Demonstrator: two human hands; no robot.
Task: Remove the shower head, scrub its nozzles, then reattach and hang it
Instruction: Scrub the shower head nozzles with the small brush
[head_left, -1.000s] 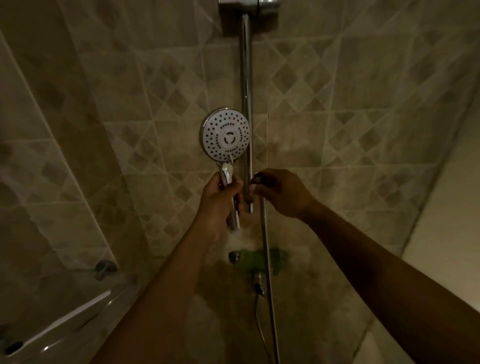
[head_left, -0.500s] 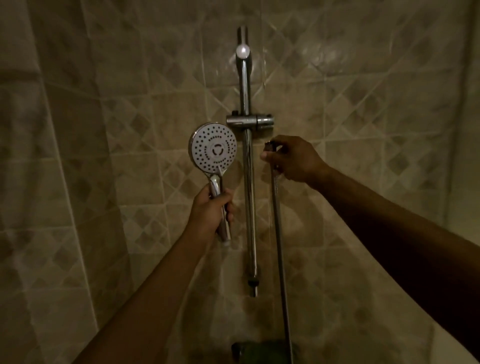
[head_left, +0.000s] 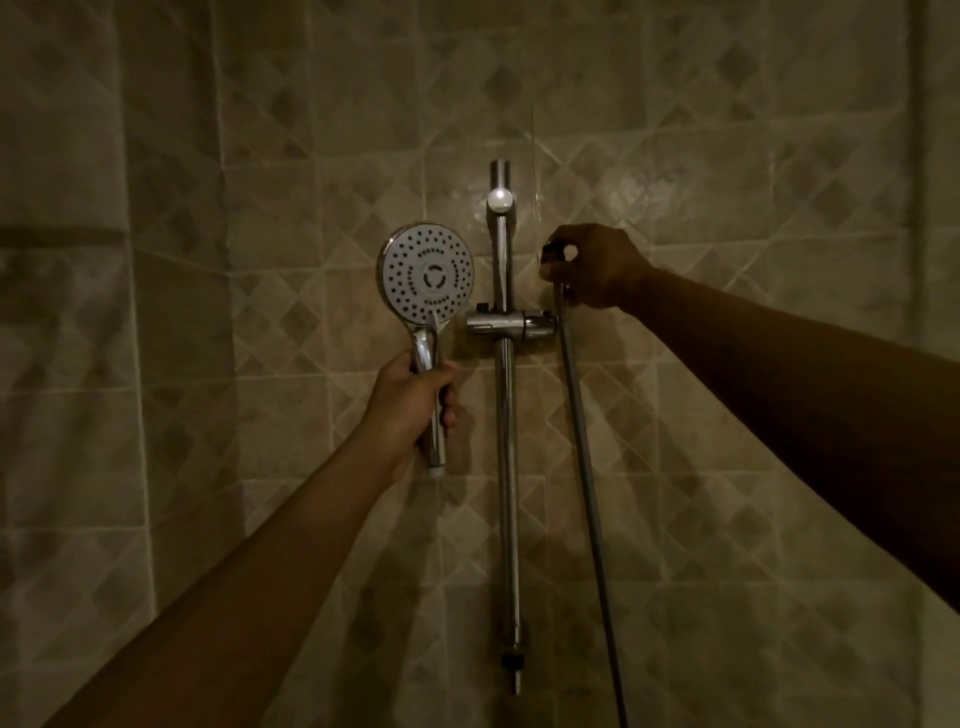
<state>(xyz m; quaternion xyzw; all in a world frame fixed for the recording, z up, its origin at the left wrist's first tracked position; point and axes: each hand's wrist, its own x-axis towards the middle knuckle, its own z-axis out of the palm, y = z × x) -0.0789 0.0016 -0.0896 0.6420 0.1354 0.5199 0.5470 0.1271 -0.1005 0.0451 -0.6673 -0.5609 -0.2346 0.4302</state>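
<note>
Left hand (head_left: 410, 402): you are gripping the shower head (head_left: 426, 278) by its handle, nozzles facing you, detached.
Right hand (head_left: 592, 267): you are pinching the hose (head_left: 576, 415) end, just above the slider bracket (head_left: 511, 325).

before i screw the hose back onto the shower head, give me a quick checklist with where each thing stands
1. Left hand grips the shower head by its handle: ok.
2. Right hand pinches the hose end: ok.
3. Handle's threaded end sticks out below the fist: ok.
4. Hose end lined up with the handle: not ok, they sit on opposite sides of the slide bar.
5. Holder bracket free: ok.
6. Nozzles scrubbed clean: cannot tell.
</note>
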